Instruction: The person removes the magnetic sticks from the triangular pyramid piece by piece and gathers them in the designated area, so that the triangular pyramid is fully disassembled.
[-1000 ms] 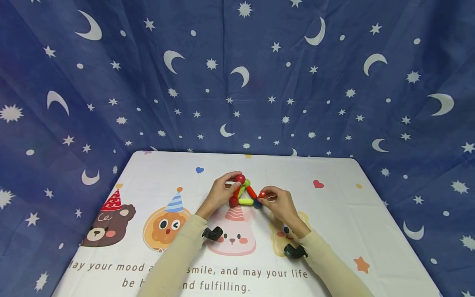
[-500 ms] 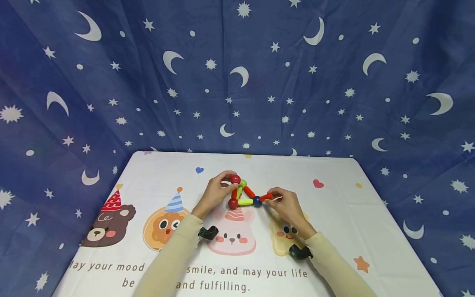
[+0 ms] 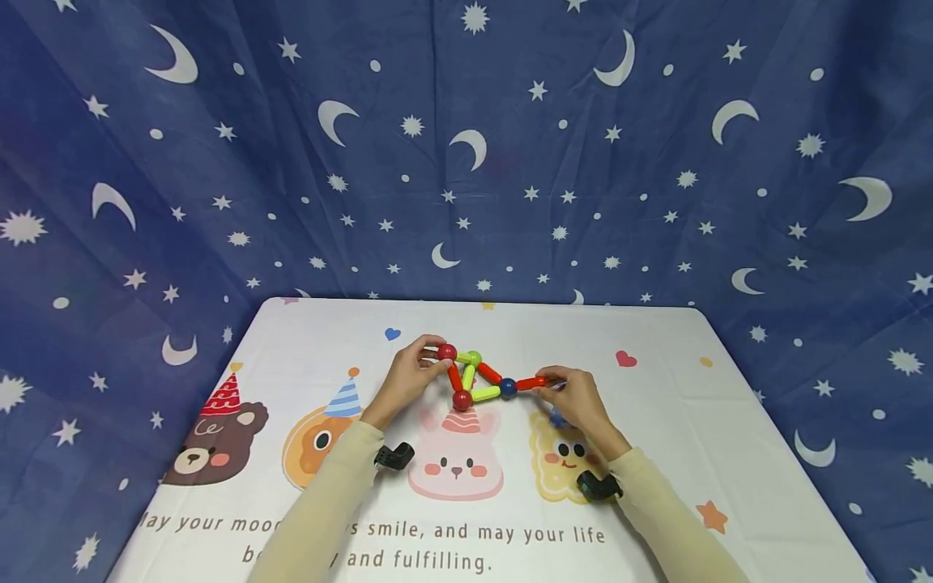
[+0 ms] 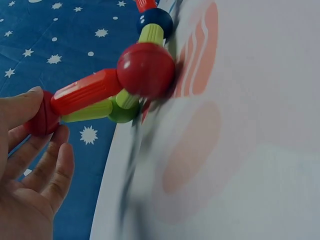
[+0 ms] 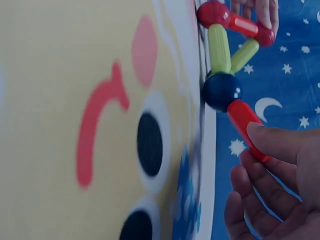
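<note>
Magnetic rods and balls form a joined frame of two triangles over the table's middle. My left hand (image 3: 410, 374) pinches the far-left red ball (image 4: 44, 114) between thumb and fingers. From that ball a red rod (image 4: 86, 91) runs to the nearer red ball (image 3: 462, 400), and a yellow-green rod goes to the green ball (image 3: 474, 358). At the right corner, the dark blue ball (image 5: 222, 92) joins a yellow-green rod (image 3: 486, 394) and a red rod (image 3: 489, 373). My right hand (image 3: 576, 397) pinches another red rod (image 5: 246, 123), whose inner end meets the blue ball.
The white tablecloth (image 3: 554, 332) carries printed cartoon faces and lettering. A dark blue curtain (image 3: 466, 162) with moons and stars hangs behind the table's far edge. Both wrists wear small black cameras, one the left wrist camera (image 3: 394, 456).
My left hand has shifted left with its red ball, and the frame has opened out flatter. The right hand has moved right, turning the red rod from upright to pointing outward from the blue ball.
</note>
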Demonstrator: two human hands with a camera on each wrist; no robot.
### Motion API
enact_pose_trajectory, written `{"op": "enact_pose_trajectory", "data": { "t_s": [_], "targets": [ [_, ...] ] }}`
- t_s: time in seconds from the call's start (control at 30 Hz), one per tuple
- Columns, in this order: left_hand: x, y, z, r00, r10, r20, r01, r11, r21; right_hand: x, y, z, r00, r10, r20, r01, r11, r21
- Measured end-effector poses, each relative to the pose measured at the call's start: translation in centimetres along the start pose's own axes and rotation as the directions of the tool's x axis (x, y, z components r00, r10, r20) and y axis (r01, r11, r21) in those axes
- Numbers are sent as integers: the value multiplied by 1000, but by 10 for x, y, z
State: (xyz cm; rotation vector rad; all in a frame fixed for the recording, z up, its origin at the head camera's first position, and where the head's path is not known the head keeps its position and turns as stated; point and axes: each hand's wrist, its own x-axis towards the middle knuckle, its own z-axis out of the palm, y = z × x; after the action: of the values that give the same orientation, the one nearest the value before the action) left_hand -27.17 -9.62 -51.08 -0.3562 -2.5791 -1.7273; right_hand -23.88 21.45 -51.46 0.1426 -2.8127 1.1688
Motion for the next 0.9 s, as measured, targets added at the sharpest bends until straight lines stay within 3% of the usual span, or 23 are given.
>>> {"op": "enact_pose_trajectory", "data": {
  "t_s": [0.2,0.4,0.6,0.73,0.9],
  "targets": [
    [-3,-5,-4,999,35,19,-36,998,46,5,12,-5,1000,-22,-16,22,1000,-20],
    [-6,-10,-6,999,22,40,-26,994,102,7,20,-12,1000,-27,-4,27,1000,-13],
    [-8,-13,-6,996,-30,82,17,987,159,10,26,-17,999,39,19,-38,998,-45],
    [-8,-15,-4,991,-78,108,55,978,202,12,32,-20,999,35,19,-34,998,-60],
    [-8,-17,0,989,-84,124,53,971,235,14,38,-23,999,33,14,-32,997,-68]
  ]
}}
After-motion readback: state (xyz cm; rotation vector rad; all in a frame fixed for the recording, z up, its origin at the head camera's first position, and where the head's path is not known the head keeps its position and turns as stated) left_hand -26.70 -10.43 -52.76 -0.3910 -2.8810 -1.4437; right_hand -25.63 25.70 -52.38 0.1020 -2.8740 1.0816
